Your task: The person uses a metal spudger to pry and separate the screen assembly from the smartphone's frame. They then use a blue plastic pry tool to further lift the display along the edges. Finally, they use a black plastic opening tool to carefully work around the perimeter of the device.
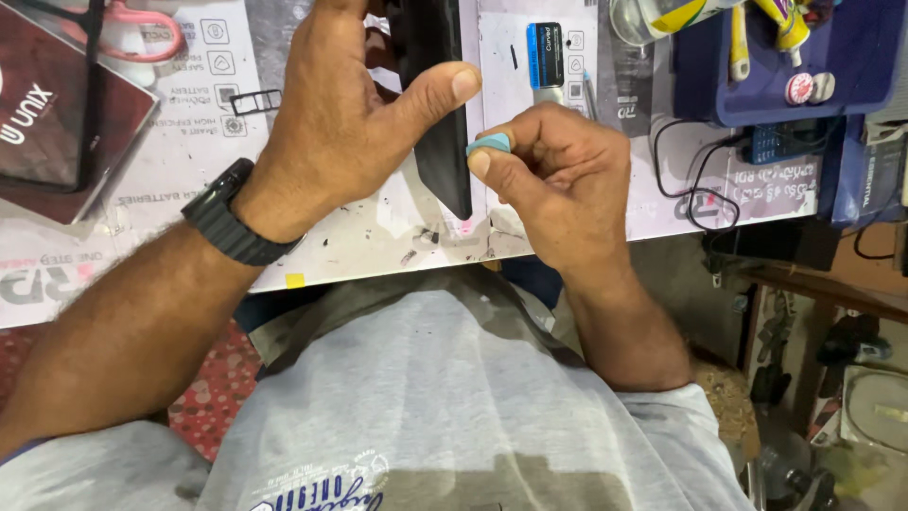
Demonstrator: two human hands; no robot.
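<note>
My left hand (345,114) grips a flat black phone (437,104) that stands on edge over the white work mat (170,151), thumb pressed on its right face. A black watch (227,225) sits on that wrist. My right hand (558,180) pinches a small blue plastic pick (490,144) between thumb and forefinger. The pick's tip touches the phone's right edge near its lower corner.
A dark red box (57,123) and pink-handled scissors (142,33) lie at the left. A blue tray (794,76) with tubes and small tools stands at the right, beside a dark keypad phone (780,142) with a black cable (695,189). A small blue-and-black packet (546,55) lies behind my right hand.
</note>
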